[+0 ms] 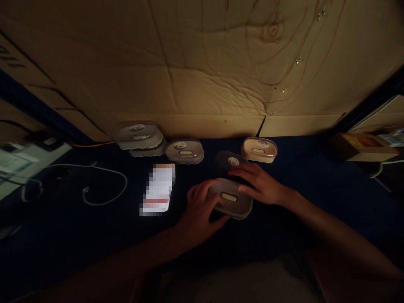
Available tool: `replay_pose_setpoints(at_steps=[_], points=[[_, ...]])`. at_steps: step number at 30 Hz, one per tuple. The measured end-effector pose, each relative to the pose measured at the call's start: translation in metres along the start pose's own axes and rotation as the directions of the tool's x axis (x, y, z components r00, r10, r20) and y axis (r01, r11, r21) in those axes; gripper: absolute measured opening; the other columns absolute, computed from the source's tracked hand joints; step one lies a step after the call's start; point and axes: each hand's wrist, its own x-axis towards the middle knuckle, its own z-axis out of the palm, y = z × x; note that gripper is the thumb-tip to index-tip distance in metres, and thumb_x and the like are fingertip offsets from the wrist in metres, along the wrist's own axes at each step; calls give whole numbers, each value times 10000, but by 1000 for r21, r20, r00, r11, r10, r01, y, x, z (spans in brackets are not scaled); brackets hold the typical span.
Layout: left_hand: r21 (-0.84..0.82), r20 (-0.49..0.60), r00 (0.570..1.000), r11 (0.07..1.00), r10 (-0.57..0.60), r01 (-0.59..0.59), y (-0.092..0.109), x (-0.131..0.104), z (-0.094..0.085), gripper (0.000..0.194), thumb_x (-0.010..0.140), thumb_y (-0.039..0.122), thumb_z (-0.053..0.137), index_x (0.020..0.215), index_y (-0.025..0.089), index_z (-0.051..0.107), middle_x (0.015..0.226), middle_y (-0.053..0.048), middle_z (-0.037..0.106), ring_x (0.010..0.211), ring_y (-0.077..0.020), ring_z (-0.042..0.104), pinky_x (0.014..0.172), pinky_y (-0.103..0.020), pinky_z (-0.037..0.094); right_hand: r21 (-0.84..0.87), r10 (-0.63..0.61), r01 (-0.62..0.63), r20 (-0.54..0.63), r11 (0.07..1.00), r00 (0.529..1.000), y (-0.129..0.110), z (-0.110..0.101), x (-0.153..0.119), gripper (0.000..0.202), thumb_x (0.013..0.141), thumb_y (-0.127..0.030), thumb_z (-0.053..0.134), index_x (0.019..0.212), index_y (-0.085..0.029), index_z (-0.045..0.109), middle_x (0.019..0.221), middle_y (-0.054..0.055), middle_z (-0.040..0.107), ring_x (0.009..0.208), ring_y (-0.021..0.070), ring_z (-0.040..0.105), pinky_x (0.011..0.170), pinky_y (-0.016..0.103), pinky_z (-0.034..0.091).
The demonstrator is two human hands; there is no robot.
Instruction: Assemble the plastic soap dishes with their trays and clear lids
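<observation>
A grey oval-cornered box (237,207) with a pale oblong piece (229,197) in its middle lies on the dark blue table. My left hand (202,206) grips its left side, fingers on top and thumb at the near edge. The fingers of my right hand (260,184) are apart; they reach over the box's far right edge and touch a clear lid (224,160) with a round sticker (233,161). That lid is behind the box. Whether the right fingers hold the lid is not plain.
Behind stand a peach box (259,150), a grey-brown box (194,154) and stacked grey boxes (139,136), before a cardboard wall (195,92). A lit phone (158,185) and a white cable (104,204) lie left. A carton (362,147) is at right.
</observation>
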Motion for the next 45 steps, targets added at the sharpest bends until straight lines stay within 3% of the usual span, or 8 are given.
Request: replay_pose_setpoints(at_steps=[5,9,12,19,25,33,40,45], points=[[-83,-12,999,995,-52,51,-2,0,1,396,869,480,797,1131,261,597,1596,-140,400,1470,-417,395,1164,-597,304,-52,-61,68,131,996,989,-32,0,-1,793,916,-715,673,1528,-233,525,1522,174,588,1442,376,518,1164,596,423],[-110,41,997,991,-71,75,-8,2,2,857,777,513,882,1477,296,437,1689,-185,267,1533,-462,306,1179,-634,286,-13,-93,97,154,995,984,-33,-1,0,731,897,-625,744,1475,-216,560,1479,166,619,1433,352,526,1197,587,360],[-127,95,994,990,-50,62,-10,4,2,995,746,423,921,1539,294,335,1622,-188,410,1501,-440,390,1156,-624,316,27,-97,94,143,995,985,-30,-5,0,632,874,-500,788,1391,-196,590,1396,155,661,1369,319,579,1198,562,343],[-270,22,992,955,-123,124,-2,1,0,979,754,517,895,1516,297,323,1562,-166,497,1402,-411,505,1121,-609,400,48,-80,72,208,996,975,-35,-9,-5,818,881,-645,766,1518,-208,497,1574,222,526,1480,372,484,1200,606,349],[-404,80,974,886,-212,226,-8,2,-1,1038,747,583,876,1543,290,278,1607,-191,430,1427,-436,465,1146,-673,382,128,-51,21,238,992,970,-34,-6,-9,627,988,-562,677,1488,-202,559,1625,240,471,1511,379,469,1174,603,440],[-274,26,996,957,-87,91,-9,-2,5,1153,755,457,911,1617,329,155,1654,-205,382,1470,-450,448,1150,-680,383,224,33,-76,188,972,982,-19,-15,-6,491,1072,-488,558,1488,-228,577,1589,183,539,1460,324,548,1172,537,492],[-169,6,1000,985,-19,20,-3,-9,9,1161,766,282,887,1632,334,117,1686,-206,291,1542,-435,350,1171,-643,376,-105,43,-38,46,994,998,11,-6,-6,587,988,-543,675,1446,-181,614,1623,243,475,1509,424,460,1170,667,437],[-89,116,993,996,-4,14,4,-8,3,881,788,230,819,1534,293,353,1621,-192,349,1483,-432,393,1144,-652,383,-202,74,-70,12,977,997,24,6,-6,510,1020,-432,658,1482,-227,585,1692,180,398,1588,391,334,1237,675,329]])
